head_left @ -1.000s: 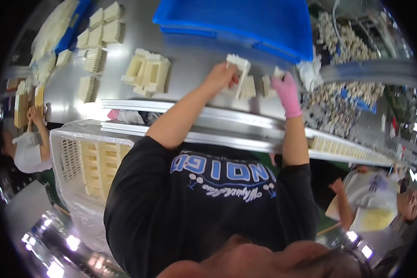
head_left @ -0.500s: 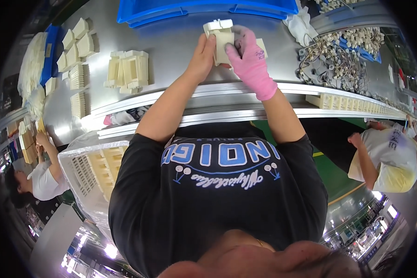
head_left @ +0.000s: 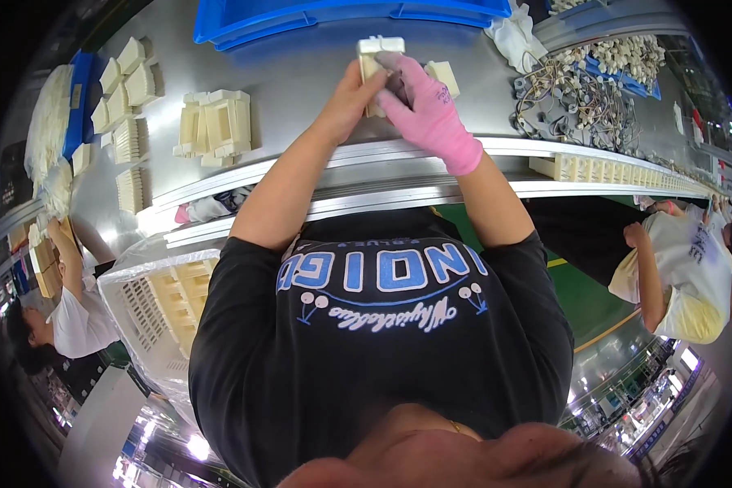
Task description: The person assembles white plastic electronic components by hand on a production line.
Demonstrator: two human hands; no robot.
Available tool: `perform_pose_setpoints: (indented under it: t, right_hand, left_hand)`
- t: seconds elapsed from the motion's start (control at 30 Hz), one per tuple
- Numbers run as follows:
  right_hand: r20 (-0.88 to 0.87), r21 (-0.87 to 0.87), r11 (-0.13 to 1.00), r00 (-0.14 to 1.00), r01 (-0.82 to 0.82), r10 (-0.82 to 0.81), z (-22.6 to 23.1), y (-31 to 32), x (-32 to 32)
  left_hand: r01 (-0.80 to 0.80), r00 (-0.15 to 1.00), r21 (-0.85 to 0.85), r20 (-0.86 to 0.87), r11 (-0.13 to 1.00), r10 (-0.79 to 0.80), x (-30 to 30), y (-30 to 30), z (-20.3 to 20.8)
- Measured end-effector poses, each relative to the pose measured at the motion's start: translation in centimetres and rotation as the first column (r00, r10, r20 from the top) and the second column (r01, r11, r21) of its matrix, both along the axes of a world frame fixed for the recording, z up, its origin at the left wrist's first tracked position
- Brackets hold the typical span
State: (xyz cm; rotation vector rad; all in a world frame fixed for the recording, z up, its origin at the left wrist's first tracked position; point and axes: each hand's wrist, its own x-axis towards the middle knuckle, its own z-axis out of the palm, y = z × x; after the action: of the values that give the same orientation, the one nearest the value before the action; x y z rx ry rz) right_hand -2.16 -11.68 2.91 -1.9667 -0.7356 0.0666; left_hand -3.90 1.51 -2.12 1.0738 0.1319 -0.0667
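As left hand (head_left: 343,107) grips cream housing (head_left: 368,63) | right hand (head_left: 428,114) touches it

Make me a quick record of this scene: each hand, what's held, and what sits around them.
Left hand: bare, holding a cream housing
Right hand: pink-gloved, on the same housing
Near right hand: cream block
Further left: cream parts
Further right: tangled wires
Beyond hands: blue tray
Surface: metal table

The left forearm (head_left: 289,187) and right forearm (head_left: 498,202) angle inward; the bare left hand (head_left: 345,106) and pink-gloved right hand (head_left: 429,116) nearly meet, fingers (head_left: 412,73) bent close together.
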Motion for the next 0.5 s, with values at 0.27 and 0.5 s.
perform_pose_setpoints:
  t: [0.27,0.5]
  right_hand:
    - [0.197,0.140,0.989,0.980,-0.047,0.019,2.4,-2.9,2.2]
    - [-0.383,-0.087,0.954,0.893,-0.288,0.235,4.7,-6.7,-0.1]
  left_hand:
    - [0.395,0.912,-0.067,-0.094,0.916,-0.400,-1.2,-0.4,4.2]
    - [0.524,0.702,0.697,-0.028,0.489,-0.712,-1.1,2.7,4.5]
